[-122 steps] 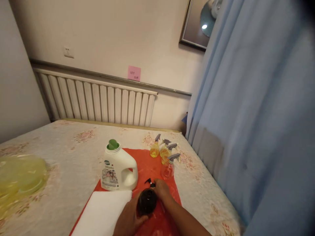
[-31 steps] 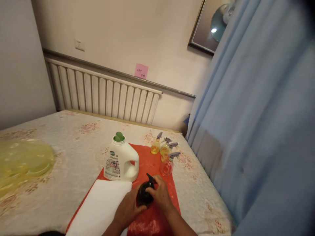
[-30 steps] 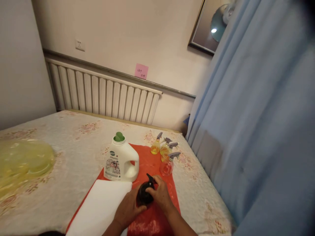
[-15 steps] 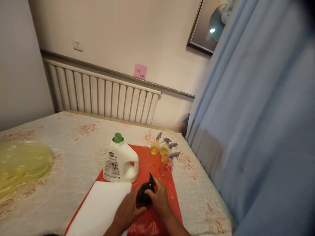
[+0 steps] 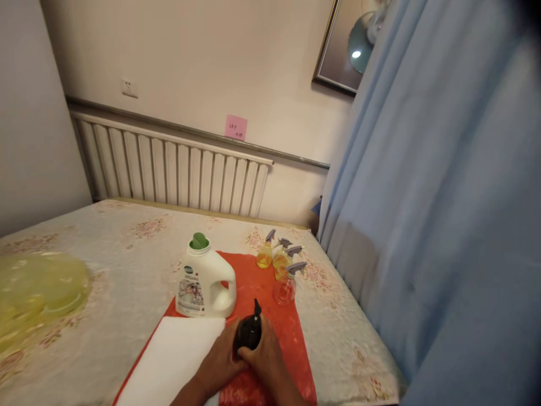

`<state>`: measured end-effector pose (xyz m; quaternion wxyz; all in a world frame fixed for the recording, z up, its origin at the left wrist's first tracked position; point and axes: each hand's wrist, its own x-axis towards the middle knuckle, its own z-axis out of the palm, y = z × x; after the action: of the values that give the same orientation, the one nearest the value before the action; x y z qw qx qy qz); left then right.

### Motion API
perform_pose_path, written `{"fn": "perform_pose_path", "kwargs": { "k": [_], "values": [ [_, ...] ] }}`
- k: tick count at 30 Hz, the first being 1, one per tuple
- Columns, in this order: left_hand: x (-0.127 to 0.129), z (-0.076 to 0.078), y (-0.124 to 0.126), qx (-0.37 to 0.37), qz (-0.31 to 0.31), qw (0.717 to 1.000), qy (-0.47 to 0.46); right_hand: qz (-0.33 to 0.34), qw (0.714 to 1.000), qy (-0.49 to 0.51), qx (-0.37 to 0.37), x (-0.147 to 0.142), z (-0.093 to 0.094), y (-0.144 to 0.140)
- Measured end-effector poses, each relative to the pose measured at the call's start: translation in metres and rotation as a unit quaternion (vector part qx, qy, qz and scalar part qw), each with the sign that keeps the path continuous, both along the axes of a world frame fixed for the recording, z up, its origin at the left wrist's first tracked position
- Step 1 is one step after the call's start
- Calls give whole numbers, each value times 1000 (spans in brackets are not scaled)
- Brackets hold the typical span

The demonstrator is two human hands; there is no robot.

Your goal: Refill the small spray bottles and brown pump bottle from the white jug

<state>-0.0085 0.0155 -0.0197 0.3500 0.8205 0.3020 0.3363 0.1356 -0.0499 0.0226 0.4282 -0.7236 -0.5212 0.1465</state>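
Note:
A black pump bottle [image 5: 248,334] is gripped between my two hands over a red plastic sheet [image 5: 245,293]. My left hand [image 5: 222,355] wraps round its left side, and my right hand [image 5: 266,352] closes on its right side with the thumb across the front. The pump's spout points up and away from me. Just beyond my hands stands a white detergent jug [image 5: 205,282] with a green piece in its uncapped-looking neck. To the left of my hands lies a flat white sheet [image 5: 173,355].
Several spray bottles with grey trigger heads stand at the sheet's far right, including a clear one [image 5: 285,287] and a yellow one [image 5: 265,255]. A translucent yellow basin [image 5: 42,282] is at the left on the flowered cloth [image 5: 122,270]. A blue curtain [image 5: 422,197] hangs at the right.
My right hand has slid down from the pump head to the black bottle's body. My left hand keeps its hold. The camera view has shifted slightly.

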Motion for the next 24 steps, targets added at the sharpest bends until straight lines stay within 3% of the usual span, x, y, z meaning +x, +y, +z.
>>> {"fn": "perform_pose_path", "kwargs": {
  "k": [4, 7, 13, 19, 24],
  "values": [
    [-12, -10, 6, 45, 48, 996, 68, 11, 1000, -4, -6, 5, 8, 0],
    [-32, -18, 12, 126, 111, 980, 103, 23, 1000, 3, 6, 10, 15, 1],
    [-81, -41, 24, 284, 243, 902, 216, 18, 999, 48, 16, 23, 25, 3],
    [-90, -45, 12, 359, 246, 861, 262, -49, 998, 33, 26, 45, 44, 12],
    [-88, -45, 12, 388, 250, 844, 274, -67, 996, -18, 61, 59, 48, 45]
  ]
}}
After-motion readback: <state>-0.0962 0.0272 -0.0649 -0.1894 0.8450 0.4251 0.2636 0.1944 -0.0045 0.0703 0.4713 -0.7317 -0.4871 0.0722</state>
